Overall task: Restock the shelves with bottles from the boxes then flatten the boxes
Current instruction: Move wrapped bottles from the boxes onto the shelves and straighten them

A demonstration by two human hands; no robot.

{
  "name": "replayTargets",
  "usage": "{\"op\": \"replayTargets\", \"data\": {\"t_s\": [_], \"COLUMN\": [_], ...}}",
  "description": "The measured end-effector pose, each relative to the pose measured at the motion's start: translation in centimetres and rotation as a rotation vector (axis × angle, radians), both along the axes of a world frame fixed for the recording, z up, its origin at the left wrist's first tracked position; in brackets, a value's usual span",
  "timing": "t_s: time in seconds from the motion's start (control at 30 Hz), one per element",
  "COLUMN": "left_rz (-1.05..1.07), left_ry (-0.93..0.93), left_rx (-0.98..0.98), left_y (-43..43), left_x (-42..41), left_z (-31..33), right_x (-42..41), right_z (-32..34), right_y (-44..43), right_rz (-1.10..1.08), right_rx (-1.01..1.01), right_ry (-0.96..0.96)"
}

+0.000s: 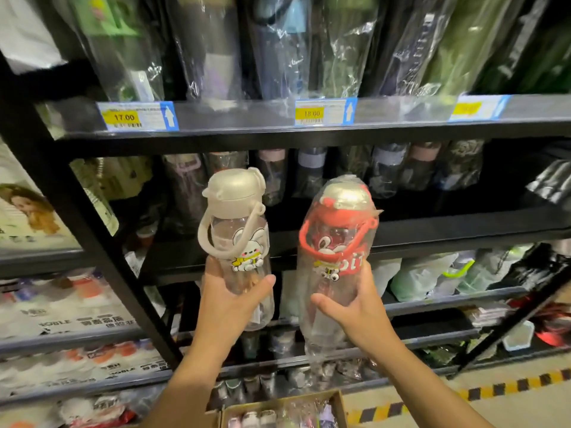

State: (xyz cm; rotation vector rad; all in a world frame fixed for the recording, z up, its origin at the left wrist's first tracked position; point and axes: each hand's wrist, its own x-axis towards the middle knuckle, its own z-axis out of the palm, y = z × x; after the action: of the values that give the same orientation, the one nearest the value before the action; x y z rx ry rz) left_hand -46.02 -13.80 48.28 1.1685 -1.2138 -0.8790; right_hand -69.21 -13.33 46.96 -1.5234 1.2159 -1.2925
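While we stand at the black shelf [463, 231], we hold one bottle in each hand. Our left hand [230, 301] curls its fingers round the low part of the beige bottle [236, 230], and the thumb lies across the front. A bunny picture sits just above that thumb, and the beige cap and loop are high above the fingers. Our right hand [355, 307] curls round the low part of the red bottle [335, 242], which is in a clear bag. Its red cap and handle are up above our fingers too. Both bottles point up, side by side, not touching. Past our fingertips, more wrapped bottles [386, 171] line the back of the shelf. Far above the fingers are yellow price tags [123, 117]. Down below our wrists, an open box [338, 406] holds more bottles.
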Motion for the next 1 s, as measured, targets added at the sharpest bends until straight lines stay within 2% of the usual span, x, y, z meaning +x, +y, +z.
{"op": "replayTargets", "data": {"t_s": [0.27,0.53,0.67,0.8,0.83,0.9,1.0], "left_rz": [0.123,0.214,0.297,0.375,0.369,0.364,0.400], "left_ry": [-0.060,-0.067,-0.154,-0.255,-0.312,-0.451,-0.494], "left_rx": [0.025,0.086,0.137,0.230,0.223,0.196,0.139], "left_y": [-9.3,-15.5,-19.3,-22.9,-23.8,-25.3,-26.9], "left_x": [-4.2,-7.5,-8.2,-8.4,-8.4,-8.6,-8.9], "left_z": [0.0,-0.8,-1.1,-1.2,-1.0,-0.4,0.2], "right_x": [-3.7,-6.1,-6.1,-5.4,-5.1,-4.4,-3.2], "right_z": [1.2,1.1,1.0,0.9,0.8,0.8,0.8], "right_y": [-9.2,-17.8,-22.5,-25.8,-26.4,-27.9,-29.6], "right_rz": [-0.025,0.003,-0.029,-0.018,-0.007,-0.022,-0.011], "right_rx": [-0.018,0.027,0.149,0.433,0.417,0.234,0.113], "right_ry": [-0.112,-0.081,-0.002,0.129,0.144,0.073,0.033]}}
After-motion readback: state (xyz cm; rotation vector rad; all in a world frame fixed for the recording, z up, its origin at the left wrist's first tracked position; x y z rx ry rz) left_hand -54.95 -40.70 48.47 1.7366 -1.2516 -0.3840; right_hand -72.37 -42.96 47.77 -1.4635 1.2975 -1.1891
